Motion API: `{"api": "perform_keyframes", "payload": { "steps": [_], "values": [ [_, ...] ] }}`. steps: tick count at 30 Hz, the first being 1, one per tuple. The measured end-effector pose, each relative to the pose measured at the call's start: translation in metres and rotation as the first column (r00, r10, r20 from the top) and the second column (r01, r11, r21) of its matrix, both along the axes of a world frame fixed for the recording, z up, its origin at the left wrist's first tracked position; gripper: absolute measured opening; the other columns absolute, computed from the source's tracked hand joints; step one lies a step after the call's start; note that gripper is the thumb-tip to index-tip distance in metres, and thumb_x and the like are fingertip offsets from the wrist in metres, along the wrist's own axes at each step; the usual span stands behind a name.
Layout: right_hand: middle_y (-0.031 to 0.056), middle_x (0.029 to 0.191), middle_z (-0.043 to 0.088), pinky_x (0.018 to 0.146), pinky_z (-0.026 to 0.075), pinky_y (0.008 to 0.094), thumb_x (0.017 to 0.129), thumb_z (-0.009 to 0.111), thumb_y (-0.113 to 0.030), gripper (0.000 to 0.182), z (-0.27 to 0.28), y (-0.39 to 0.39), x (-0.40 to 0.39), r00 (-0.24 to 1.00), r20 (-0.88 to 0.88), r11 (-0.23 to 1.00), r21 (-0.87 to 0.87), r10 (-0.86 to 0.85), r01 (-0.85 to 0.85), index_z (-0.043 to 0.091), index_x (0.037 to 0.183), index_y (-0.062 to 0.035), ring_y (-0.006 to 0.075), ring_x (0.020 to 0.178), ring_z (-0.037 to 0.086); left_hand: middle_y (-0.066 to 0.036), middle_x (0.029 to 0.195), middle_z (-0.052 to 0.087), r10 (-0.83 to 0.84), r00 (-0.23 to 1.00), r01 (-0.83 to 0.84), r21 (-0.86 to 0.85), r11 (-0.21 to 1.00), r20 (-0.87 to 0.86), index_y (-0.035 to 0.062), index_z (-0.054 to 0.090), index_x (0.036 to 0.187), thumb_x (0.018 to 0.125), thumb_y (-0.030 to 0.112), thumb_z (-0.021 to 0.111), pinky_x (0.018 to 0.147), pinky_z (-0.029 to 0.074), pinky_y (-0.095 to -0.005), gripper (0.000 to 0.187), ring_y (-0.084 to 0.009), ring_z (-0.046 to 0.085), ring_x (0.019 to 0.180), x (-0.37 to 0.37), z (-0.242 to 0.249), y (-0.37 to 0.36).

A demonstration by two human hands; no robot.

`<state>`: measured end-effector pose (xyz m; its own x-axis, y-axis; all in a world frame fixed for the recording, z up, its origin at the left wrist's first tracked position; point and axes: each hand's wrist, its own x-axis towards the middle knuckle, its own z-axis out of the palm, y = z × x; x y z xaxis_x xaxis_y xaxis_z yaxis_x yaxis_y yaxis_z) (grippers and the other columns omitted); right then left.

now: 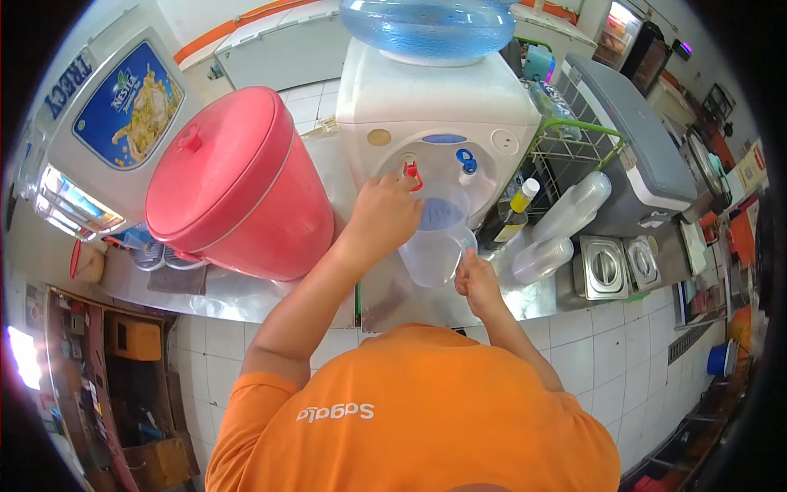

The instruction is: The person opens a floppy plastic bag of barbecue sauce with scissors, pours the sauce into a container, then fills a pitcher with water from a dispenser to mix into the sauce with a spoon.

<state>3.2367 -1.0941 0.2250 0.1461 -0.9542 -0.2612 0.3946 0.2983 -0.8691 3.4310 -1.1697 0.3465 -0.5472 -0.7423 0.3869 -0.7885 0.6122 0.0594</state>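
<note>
My left hand (387,211) is at the red tap (412,175) of a white water dispenser (438,94), its fingers closed on the lever. Below the taps stands a translucent plastic pitcher (428,261), its mouth beneath the dispenser's front. My right hand (478,281) is wrapped round the pitcher's handle on the right side. A blue tap (466,160) sits to the right of the red one, untouched. On top of the dispenser rests a blue water bottle (430,31).
A large pink lidded bucket (238,184) stands close to my left arm. Right of the pitcher are a dark bottle with a yellow cap (518,201), stacked clear plastic cups (574,205), a green wire rack (578,143) and steel lidded containers (605,266). A grey cooler box (635,131) stands beyond.
</note>
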Motion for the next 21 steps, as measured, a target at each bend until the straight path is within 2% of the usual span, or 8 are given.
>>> {"api": "perform_keyframes", "payload": {
  "steps": [2, 6, 8, 9, 11, 12, 14, 21],
  "values": [
    [-0.0047, 0.053, 0.032, 0.041, 0.019, 0.022, 0.091, 0.048, -0.045, 0.046, -0.001, 0.0, 0.002, 1.0, 0.012, 1.0, -0.005, -0.019, 0.02, 0.04, 0.061, -0.0111, 0.0064, 0.044, 0.027, -0.009, 0.102, 0.062, 0.037, 0.999, -0.037, 0.016, 0.999, -0.021, 0.003, 0.064, 0.086, 0.081, 0.018, 0.056, 0.074, 0.046, -0.038, 0.017, -0.0257, 0.057, 0.086, 0.006, -0.007, 0.006],
    [-0.0048, 0.053, 0.033, 0.042, 0.019, 0.022, 0.091, 0.048, -0.046, 0.047, 0.0, 0.0, 0.005, 0.999, -0.038, 0.999, -0.047, -0.017, 0.015, 0.04, 0.06, -0.0113, 0.0062, 0.044, 0.027, -0.009, 0.103, 0.061, -0.055, 0.993, 0.055, -0.006, 0.998, -0.106, 0.003, 0.062, 0.092, 0.082, 0.017, 0.056, 0.075, 0.046, -0.039, 0.018, -0.0273, 0.056, 0.087, 0.02, -0.007, 0.011],
    [-0.0048, 0.053, 0.033, 0.042, 0.019, 0.0221, 0.091, 0.048, -0.046, 0.047, 0.0, 0.0, 0.005, 0.998, -0.042, 0.999, -0.042, -0.035, 0.033, 0.04, 0.06, -0.0115, 0.0062, 0.044, 0.027, -0.011, 0.104, 0.06, -0.054, 0.979, 0.069, 0.071, 0.995, -0.195, 0.0043, 0.057, 0.105, 0.083, 0.014, 0.054, 0.077, 0.045, -0.0405, 0.025, -0.0301, 0.055, 0.088, 0.026, -0.011, 0.011],
    [-0.0047, 0.053, 0.033, 0.042, 0.019, 0.0221, 0.091, 0.048, -0.045, 0.047, 0.001, -0.001, 0.006, 0.999, -0.029, 0.999, -0.031, -0.039, 0.038, 0.041, 0.059, -0.0116, 0.0061, 0.044, 0.027, -0.011, 0.104, 0.06, -0.062, 0.98, 0.077, 0.07, 0.995, -0.192, 0.0043, 0.057, 0.105, 0.083, 0.014, 0.054, 0.077, 0.045, -0.0405, 0.025, -0.0301, 0.055, 0.088, 0.027, -0.01, 0.011],
    [-0.0047, 0.053, 0.033, 0.042, 0.019, 0.0221, 0.091, 0.048, -0.045, 0.047, 0.001, -0.001, 0.006, 0.999, -0.016, 0.999, -0.022, -0.046, 0.046, 0.041, 0.059, -0.0118, 0.006, 0.044, 0.027, -0.013, 0.106, 0.059, 0.07, 0.961, 0.005, 0.27, 0.963, -0.268, 0.006, 0.051, 0.116, 0.084, 0.01, 0.05, 0.079, 0.045, -0.0415, 0.032, -0.0328, 0.054, 0.091, 0.028, -0.005, 0.013],
    [-0.0039, 0.051, 0.031, 0.041, 0.019, 0.0225, 0.091, 0.047, -0.046, 0.048, 0.0, -0.001, 0.007, 0.999, -0.031, 0.998, -0.039, -0.043, 0.042, 0.039, 0.059, -0.0111, 0.0067, 0.043, 0.026, -0.013, 0.106, 0.059, 0.066, 0.961, 0.009, 0.268, 0.963, -0.268, 0.006, 0.051, 0.116, 0.084, 0.01, 0.05, 0.079, 0.045, -0.0415, 0.032, -0.0328, 0.054, 0.091, 0.029, -0.007, 0.012],
    [-0.0031, 0.05, 0.03, 0.041, 0.018, 0.0229, 0.092, 0.045, -0.047, 0.05, 0.001, -0.001, 0.007, 0.998, -0.048, 0.998, -0.058, -0.042, 0.039, 0.038, 0.058, -0.0104, 0.0075, 0.042, 0.025, -0.015, 0.107, 0.059, 0.041, 0.915, 0.077, 0.274, 0.959, -0.402, 0.0071, 0.048, 0.121, 0.084, 0.007, 0.047, 0.082, 0.044, -0.041, 0.036, -0.0333, 0.054, 0.093, 0.032, -0.015, 0.007],
    [-0.0031, 0.049, 0.03, 0.041, 0.018, 0.0233, 0.092, 0.044, -0.048, 0.051, -0.001, -0.001, 0.008, 0.999, -0.032, 0.996, -0.087, -0.031, 0.028, 0.037, 0.058, -0.0107, 0.0076, 0.042, 0.024, -0.016, 0.108, 0.059, 0.07, 0.9, 0.072, 0.305, 0.95, -0.429, 0.0073, 0.048, 0.122, 0.085, 0.007, 0.046, 0.083, 0.044, -0.0406, 0.037, -0.0332, 0.054, 0.094, 0.03, -0.014, 0.008]
  ]
}}
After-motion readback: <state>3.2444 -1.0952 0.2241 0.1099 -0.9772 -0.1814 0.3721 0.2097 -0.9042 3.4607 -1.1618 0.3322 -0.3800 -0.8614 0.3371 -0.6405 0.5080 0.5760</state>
